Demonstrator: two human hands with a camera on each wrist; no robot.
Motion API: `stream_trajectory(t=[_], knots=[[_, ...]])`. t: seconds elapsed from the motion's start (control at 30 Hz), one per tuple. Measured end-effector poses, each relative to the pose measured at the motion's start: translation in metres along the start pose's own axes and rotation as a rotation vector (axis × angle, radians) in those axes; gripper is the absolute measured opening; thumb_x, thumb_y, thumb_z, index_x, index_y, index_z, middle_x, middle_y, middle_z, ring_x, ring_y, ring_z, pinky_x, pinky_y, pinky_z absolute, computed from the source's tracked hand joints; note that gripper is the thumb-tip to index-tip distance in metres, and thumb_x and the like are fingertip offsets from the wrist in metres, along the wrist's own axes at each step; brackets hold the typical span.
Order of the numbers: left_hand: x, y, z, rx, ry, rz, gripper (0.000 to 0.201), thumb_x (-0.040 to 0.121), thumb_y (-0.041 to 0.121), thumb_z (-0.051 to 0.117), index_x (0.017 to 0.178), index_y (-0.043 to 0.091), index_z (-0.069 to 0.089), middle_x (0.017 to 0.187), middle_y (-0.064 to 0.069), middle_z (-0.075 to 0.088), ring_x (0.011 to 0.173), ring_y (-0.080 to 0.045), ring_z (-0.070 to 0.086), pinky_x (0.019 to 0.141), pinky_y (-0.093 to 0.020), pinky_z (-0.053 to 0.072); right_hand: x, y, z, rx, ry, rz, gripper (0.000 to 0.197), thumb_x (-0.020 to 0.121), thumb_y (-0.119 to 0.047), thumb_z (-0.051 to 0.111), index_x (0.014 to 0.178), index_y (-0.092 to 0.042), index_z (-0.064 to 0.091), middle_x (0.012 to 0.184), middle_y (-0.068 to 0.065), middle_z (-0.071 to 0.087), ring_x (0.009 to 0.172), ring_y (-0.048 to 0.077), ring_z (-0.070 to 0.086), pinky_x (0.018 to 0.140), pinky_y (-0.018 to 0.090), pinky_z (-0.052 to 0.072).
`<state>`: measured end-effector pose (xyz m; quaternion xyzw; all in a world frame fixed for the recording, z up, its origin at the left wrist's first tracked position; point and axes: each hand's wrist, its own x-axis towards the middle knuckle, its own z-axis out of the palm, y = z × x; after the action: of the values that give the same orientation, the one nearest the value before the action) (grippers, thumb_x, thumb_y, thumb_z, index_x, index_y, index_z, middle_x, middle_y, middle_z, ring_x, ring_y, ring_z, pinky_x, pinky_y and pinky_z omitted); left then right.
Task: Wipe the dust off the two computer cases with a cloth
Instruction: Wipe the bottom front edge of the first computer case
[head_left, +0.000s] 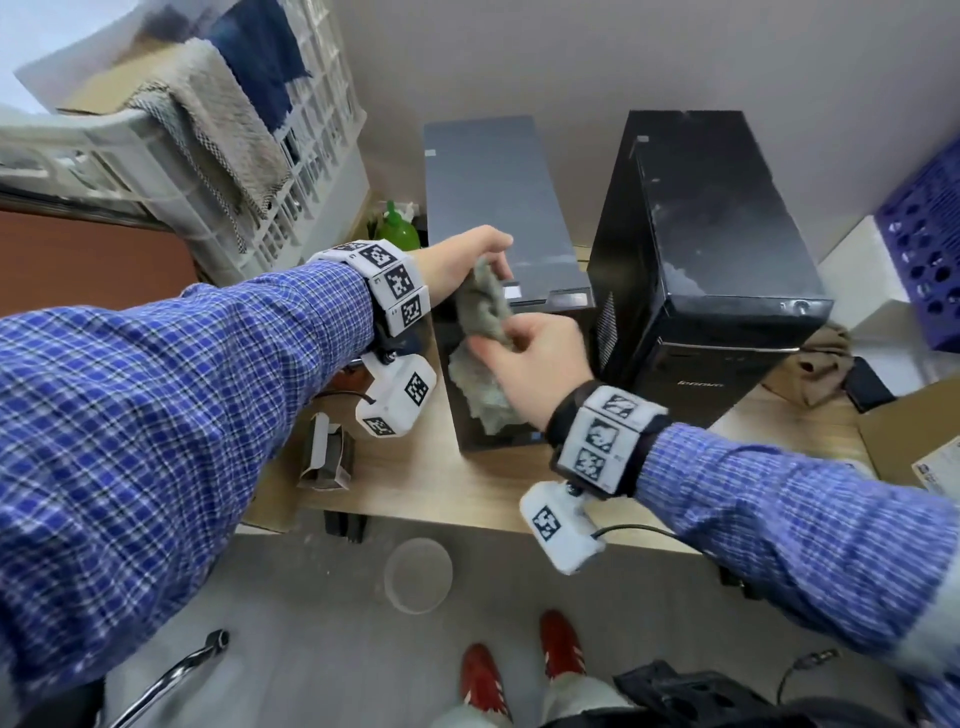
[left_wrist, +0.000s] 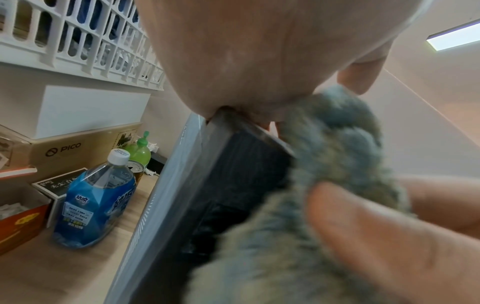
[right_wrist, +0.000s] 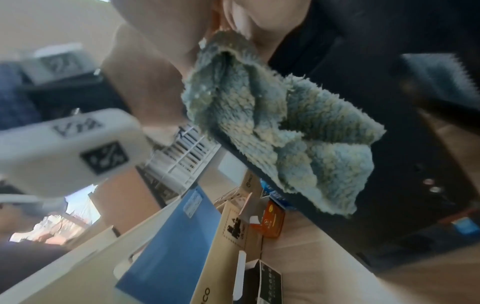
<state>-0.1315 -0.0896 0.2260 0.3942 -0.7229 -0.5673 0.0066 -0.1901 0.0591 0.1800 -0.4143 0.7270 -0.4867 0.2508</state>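
Two tower cases stand side by side on the wooden desk: a grey-topped left case and a black right case with dust streaks on its top. A fuzzy grey-green cloth is bunched at the left case's top front edge and hangs down its front. My left hand holds the cloth's upper end, its heel against the case corner. My right hand grips the cloth lower down, in front of the case. The cloth's loose end drapes over the dark front panel.
White lattice crates with towels stand at the left. A green bottle, a blue bottle and a cardboard box crowd the left case's side. A purple crate, brown rag and carton sit right.
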Motion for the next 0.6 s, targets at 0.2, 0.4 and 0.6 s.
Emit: stream_trajectory(t=[0.2,0.4,0.6], knots=[[-0.005,0.001,-0.008,0.069,-0.067,-0.002,0.074,0.098,0.067,0.018,0.092,0.009,0.063,0.073,-0.006,0.06,0.064,-0.018,0.056,0.065,-0.027,0.045,-0.001,0.006,-0.002,-0.112,0.027,-0.059,0.029,0.084,-0.04,0.065,0.069,-0.016,0.068,0.056,-0.004,0.058,0.056,0.004,0.049,0.056,0.024,0.043],[-0.007,0.004,-0.007,0.145,-0.078,0.008,0.091,0.072,0.091,0.015,0.087,0.014,0.062,0.081,-0.002,0.051,0.08,-0.019,0.048,0.094,-0.04,0.036,-0.002,0.01,-0.025,-0.211,0.08,-0.141,0.026,0.087,-0.039,0.063,0.069,-0.02,0.061,0.06,-0.007,0.058,0.058,0.007,0.053,0.059,0.024,0.045],[-0.006,0.004,-0.006,0.168,-0.042,0.029,0.089,0.097,0.072,0.01,0.105,0.005,0.069,0.082,-0.003,0.061,0.081,-0.019,0.055,0.091,-0.036,0.043,-0.001,-0.015,0.039,-0.495,-0.238,-0.206,0.023,0.091,-0.035,0.049,0.091,-0.018,0.065,0.088,0.008,0.069,0.082,0.032,0.064,0.076,0.035,0.055]])
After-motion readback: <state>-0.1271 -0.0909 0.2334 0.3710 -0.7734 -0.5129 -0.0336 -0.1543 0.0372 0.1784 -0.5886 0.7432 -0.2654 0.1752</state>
